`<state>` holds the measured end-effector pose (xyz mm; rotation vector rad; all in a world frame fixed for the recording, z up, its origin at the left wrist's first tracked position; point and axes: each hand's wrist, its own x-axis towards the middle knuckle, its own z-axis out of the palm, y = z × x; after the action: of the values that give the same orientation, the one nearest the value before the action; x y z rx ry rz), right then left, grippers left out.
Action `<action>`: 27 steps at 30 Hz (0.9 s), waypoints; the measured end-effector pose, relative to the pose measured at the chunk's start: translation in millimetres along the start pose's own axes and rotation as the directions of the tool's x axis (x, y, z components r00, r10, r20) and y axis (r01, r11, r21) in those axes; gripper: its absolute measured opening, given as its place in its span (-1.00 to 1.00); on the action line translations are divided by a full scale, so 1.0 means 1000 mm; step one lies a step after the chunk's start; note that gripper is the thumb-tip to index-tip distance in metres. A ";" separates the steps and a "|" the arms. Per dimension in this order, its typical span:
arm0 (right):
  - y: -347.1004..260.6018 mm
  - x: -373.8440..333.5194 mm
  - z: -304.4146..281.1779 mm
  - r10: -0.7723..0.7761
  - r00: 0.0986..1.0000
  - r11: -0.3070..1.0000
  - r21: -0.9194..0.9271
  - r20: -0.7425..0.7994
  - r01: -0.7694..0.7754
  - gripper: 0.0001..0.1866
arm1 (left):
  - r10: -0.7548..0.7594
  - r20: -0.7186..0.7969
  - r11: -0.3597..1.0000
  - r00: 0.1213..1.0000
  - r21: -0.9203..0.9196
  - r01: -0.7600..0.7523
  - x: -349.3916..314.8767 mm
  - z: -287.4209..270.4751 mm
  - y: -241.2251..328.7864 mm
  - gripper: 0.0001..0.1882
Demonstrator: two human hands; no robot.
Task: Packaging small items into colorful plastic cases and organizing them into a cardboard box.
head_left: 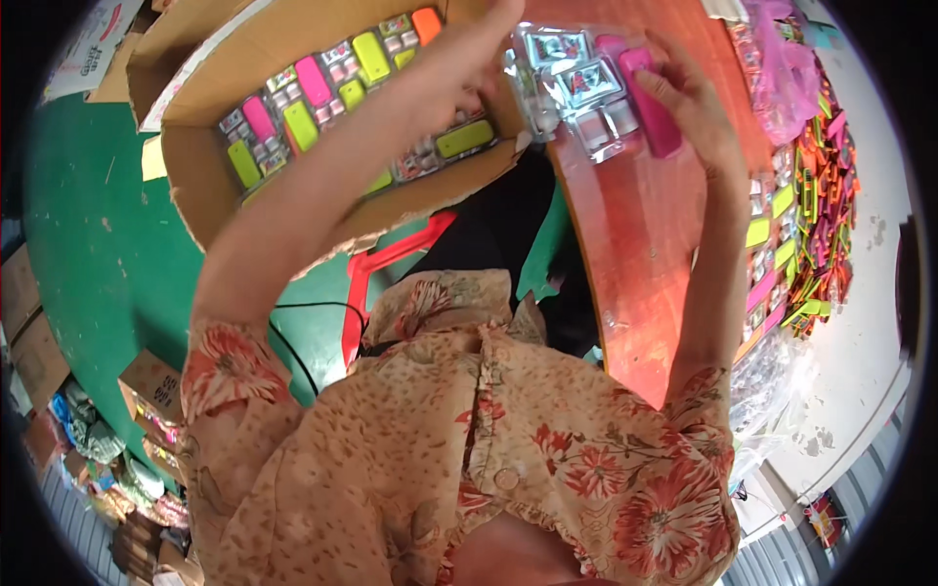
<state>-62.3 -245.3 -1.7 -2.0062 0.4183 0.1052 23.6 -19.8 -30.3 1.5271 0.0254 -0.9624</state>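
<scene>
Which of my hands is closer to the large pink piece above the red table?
Right. The right hand is at the pink piece, its thumb over it; the left hand is farther off to the left, over the cardboard box.

On my feed I see a clear plastic blister pack (622, 119) with a long, rounded pink piece (653, 107) down its right side and shiny silver squares (589, 83) to the left. It sits slightly slanted over the reddish tabletop (645, 244), beside the open carton (191, 186); I can't tell whether it touches the surface.
</scene>
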 end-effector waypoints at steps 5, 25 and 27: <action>0.005 0.017 0.000 -0.079 0.991 0.996 -0.029 0.111 0.083 -0.50 | 0.010 0.472 0.927 0.882 0.326 -0.185 0.010 -0.008 0.052 0.00; -0.034 0.031 0.021 -0.114 0.890 0.992 -0.001 0.442 0.128 -0.45 | -0.167 0.517 0.970 0.840 0.239 0.045 0.010 0.003 0.014 -0.62; -0.060 0.026 0.020 -0.042 0.898 0.958 -0.239 0.437 0.161 -0.40 | -0.120 0.461 0.985 0.879 0.164 0.048 0.012 0.007 0.006 -0.65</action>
<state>-15.6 -210.4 33.5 -2.1902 0.0116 0.5551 30.6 -33.0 -31.4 1.3962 -0.3369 -1.4129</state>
